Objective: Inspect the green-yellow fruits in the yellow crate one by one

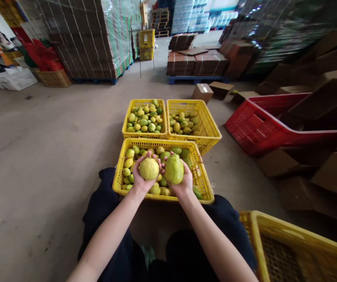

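My left hand [139, 181] is cupped from below around a round, ridged yellow-green lemon [149, 169]. In my right hand [186, 182] rests a larger, lumpy green lemon [174, 169]. Both palms face up, side by side, with fingertips curled around the fruit. They hover over the near yellow crate [206, 187], which stands between my knees. Inside it lie many loose lemons [129, 153], some yellow and some green; my hands and forearms hide part of them.
Beyond stand a back-left yellow crate [124, 126] of lemons and a back-right yellow crate [211, 127], partly filled. Another yellow crate [303, 239] is by my right leg. A red crate [245, 125] and cardboard boxes [298, 192] crowd the right. Wrapped pallets [83, 43] stand behind.
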A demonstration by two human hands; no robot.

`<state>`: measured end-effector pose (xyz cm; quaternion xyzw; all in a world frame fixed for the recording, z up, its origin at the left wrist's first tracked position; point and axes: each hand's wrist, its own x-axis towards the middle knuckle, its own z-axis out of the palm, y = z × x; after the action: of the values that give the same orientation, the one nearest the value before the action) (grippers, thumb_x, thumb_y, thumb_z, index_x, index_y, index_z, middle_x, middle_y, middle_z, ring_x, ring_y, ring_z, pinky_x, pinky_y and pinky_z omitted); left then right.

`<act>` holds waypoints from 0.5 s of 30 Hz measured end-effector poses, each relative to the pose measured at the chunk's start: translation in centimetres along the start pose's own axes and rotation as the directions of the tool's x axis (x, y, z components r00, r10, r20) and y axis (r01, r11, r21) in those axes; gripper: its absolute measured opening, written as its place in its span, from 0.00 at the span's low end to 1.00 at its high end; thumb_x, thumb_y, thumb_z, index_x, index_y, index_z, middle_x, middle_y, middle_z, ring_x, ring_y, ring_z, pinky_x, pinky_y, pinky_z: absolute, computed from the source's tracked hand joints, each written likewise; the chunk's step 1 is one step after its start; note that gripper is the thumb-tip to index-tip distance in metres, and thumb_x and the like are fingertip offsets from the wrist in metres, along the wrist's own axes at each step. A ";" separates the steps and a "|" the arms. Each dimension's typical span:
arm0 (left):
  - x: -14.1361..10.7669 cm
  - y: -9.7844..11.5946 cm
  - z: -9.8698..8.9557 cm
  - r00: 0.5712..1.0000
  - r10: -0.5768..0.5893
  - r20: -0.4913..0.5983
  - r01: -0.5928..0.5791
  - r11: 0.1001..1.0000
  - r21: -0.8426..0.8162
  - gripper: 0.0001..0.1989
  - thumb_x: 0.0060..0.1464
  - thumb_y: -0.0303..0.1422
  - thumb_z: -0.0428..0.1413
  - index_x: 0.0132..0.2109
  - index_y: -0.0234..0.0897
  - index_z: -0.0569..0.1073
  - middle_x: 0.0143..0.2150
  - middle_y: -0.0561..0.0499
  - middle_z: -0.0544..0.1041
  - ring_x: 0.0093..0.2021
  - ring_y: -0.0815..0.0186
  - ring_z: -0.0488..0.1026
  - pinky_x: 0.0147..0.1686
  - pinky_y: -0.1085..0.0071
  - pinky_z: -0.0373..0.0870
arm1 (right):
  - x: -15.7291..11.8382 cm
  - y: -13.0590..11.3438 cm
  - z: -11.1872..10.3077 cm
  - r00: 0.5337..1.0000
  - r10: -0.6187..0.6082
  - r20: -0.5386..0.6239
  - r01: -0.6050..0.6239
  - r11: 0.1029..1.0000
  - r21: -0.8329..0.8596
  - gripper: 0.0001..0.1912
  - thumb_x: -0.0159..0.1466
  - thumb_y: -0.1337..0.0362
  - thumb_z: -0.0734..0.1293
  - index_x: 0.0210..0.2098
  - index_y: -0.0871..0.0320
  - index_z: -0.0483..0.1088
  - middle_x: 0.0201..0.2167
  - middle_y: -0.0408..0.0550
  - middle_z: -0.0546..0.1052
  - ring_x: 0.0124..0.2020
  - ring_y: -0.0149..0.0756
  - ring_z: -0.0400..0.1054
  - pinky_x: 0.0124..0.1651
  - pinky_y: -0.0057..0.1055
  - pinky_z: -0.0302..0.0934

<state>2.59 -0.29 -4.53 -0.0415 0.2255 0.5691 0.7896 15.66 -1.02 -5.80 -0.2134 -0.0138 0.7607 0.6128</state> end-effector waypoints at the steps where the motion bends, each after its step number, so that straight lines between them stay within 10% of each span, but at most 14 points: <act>1: 0.0 -0.1 0.0 1.000 0.000 0.004 0.000 1.000 0.008 0.13 0.57 0.35 0.52 0.44 0.38 0.78 0.35 0.49 0.79 0.34 0.66 0.76 0.39 0.68 0.74 | 0.0 0.0 0.0 1.000 -0.002 0.009 0.002 1.000 -0.001 0.12 0.63 0.60 0.63 0.44 0.53 0.73 0.32 0.44 0.80 0.36 0.41 0.77 0.41 0.40 0.74; 8: 1.1 0.0 -1.2 0.998 0.028 -0.053 -0.018 0.982 0.186 0.14 0.53 0.36 0.53 0.47 0.38 0.74 0.42 0.46 0.79 0.45 0.60 0.77 0.50 0.61 0.75 | 0.0 -1.0 -0.3 0.999 -0.040 -0.022 0.039 0.999 -0.010 0.12 0.64 0.55 0.63 0.42 0.53 0.74 0.34 0.43 0.80 0.30 0.35 0.74 0.35 0.35 0.73; 15: 4.1 -0.7 -7.0 0.959 0.006 -0.282 0.157 0.820 0.551 0.13 0.56 0.46 0.52 0.36 0.42 0.68 0.35 0.48 0.75 0.46 0.56 0.75 0.48 0.55 0.74 | 0.2 -3.9 -1.1 0.985 -0.092 -0.149 0.097 0.995 0.030 0.12 0.62 0.62 0.62 0.40 0.54 0.75 0.32 0.44 0.80 0.32 0.36 0.75 0.35 0.33 0.72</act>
<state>2.09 0.78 -12.61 0.1090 0.4884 0.4331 0.7497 19.61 -0.07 -5.76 -0.2567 0.0358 0.7131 0.6514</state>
